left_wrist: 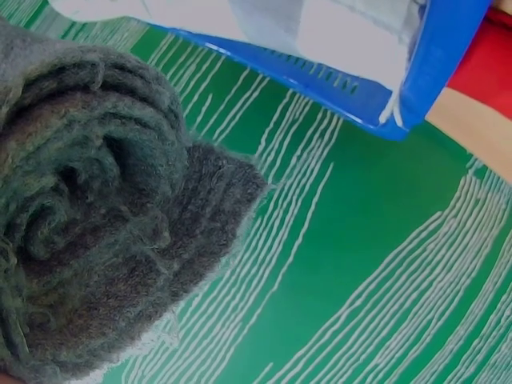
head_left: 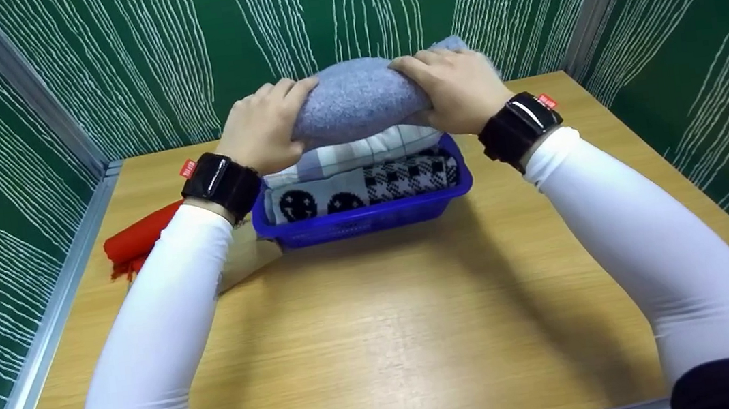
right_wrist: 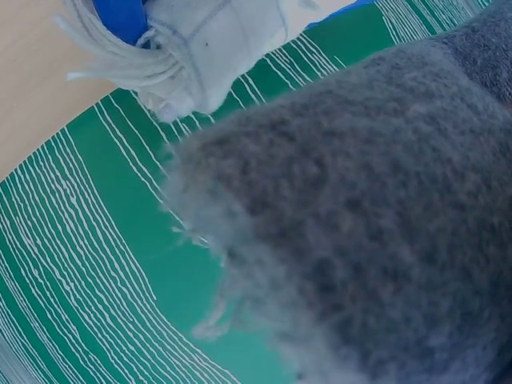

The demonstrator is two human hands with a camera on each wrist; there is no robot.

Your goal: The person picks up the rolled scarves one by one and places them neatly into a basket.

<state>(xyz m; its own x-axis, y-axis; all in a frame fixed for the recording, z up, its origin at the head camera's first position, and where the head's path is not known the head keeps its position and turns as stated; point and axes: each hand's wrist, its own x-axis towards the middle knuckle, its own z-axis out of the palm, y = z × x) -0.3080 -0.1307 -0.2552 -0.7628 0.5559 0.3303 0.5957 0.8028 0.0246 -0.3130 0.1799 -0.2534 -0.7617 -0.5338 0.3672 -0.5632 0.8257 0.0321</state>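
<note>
A rolled grey scarf (head_left: 359, 99) is held up between both hands, above the back of a blue plastic basket (head_left: 366, 221). My left hand (head_left: 267, 125) grips its left end, thumb below and fingers over the top. At the other end my right hand (head_left: 457, 87) grips it the same way. The left wrist view shows the spiral end of the grey roll (left_wrist: 88, 184) with a loose flap; a fuzzy edge of it fills much of the right wrist view. In the basket lie a white checked roll (head_left: 365, 149) and a black-and-white patterned roll (head_left: 362, 187).
Left of the basket, a red rolled cloth with fringe (head_left: 142, 237) lies on the wooden table (head_left: 380, 340), beside a beige piece (head_left: 250, 255) partly behind the left forearm. Green walls with white wavy lines (head_left: 316, 18) enclose the table at the back and sides.
</note>
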